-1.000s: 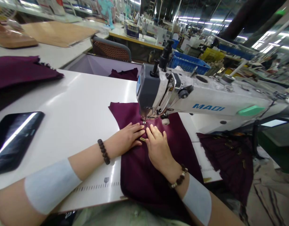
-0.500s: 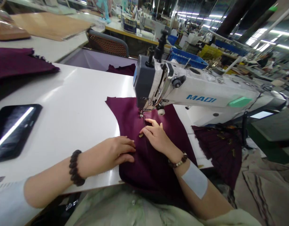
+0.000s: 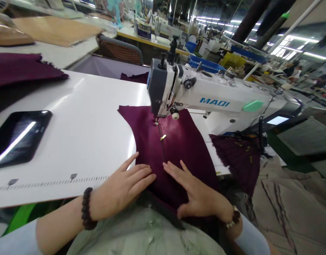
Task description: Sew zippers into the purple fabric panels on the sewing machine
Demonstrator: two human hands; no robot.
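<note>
A dark purple fabric piece (image 3: 178, 141) lies on the white table under the needle of a white MAQI sewing machine (image 3: 205, 97). A zipper runs down its middle with a brass pull (image 3: 163, 137) a little below the presser foot. My left hand (image 3: 123, 187) lies flat, fingers spread, on the fabric's near left edge at the table's front. My right hand (image 3: 194, 191) rests flat on the fabric just right of the zipper line, fingers stretched toward the machine. Both hands hold nothing.
A black tablet (image 3: 18, 136) lies at the table's left. More purple fabric (image 3: 19, 69) is piled at the far left, and another pile (image 3: 237, 156) hangs right of the table. A chair (image 3: 120, 49) and other workstations stand behind.
Both hands have slid back from the presser foot toward the table's front edge and flattened on the fabric. The brass zipper pull, earlier between the fingers, now lies uncovered.
</note>
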